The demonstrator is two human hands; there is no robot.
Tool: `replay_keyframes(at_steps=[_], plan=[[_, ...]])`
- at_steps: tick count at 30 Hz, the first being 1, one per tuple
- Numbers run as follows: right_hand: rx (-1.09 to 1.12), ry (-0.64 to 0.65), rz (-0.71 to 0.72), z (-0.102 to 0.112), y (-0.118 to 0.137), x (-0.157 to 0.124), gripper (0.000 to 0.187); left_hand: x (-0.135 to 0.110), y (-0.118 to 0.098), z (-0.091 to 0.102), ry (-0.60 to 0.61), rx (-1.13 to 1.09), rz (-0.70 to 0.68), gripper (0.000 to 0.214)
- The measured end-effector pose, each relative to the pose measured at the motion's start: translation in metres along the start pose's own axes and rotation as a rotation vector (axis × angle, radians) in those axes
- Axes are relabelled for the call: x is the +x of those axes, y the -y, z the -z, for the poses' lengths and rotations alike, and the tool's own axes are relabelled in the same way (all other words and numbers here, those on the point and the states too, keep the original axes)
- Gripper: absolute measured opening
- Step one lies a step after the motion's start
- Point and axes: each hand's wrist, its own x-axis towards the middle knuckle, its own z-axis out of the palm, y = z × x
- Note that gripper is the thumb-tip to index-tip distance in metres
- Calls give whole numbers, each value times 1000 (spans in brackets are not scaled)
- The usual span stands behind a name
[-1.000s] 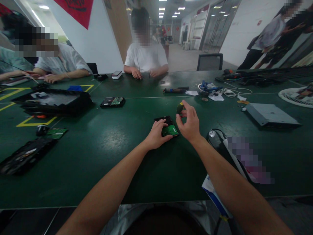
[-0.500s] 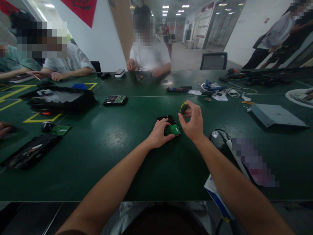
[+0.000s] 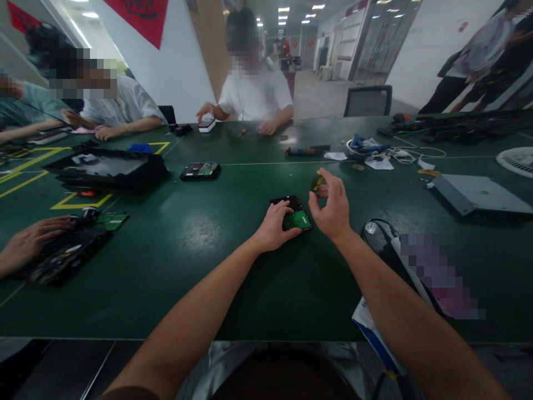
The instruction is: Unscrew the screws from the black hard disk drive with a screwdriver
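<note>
A hard drive [image 3: 300,220] with a green circuit board and a black end lies on the green table in front of me. My left hand [image 3: 275,225] grips it from the left, thumb along the near edge and fingers over the top. Just right of the drive, my right hand [image 3: 332,205] is raised and closed round a short screwdriver [image 3: 317,181] with a yellow and black handle. The screwdriver's shaft and tip cannot be made out. Part of the drive is hidden under my left fingers.
Another drive [image 3: 200,170] lies further left, near a black open casing [image 3: 110,169]. A co-worker's hand [image 3: 35,239] rests on a black part at far left. Right of me are a grey metal box [image 3: 483,194], a cable [image 3: 375,222] and a pen-like tool [image 3: 306,151].
My hands stay almost in place; the screwdriver handle has turned slightly. At left a co-worker's hand has come over the black part. The person opposite has reached to the white box.
</note>
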Motion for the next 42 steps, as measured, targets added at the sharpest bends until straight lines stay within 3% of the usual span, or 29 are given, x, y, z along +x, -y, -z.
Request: replay_keyframes(at_steps=[28,42], plan=[[-30,-50,-21,-3,-7,-2,66,3,0,-2,-39,3,-6,57],[-54,-16,-29,-2,-8,-1,70,4,2,-4,-36,18,-18,57]])
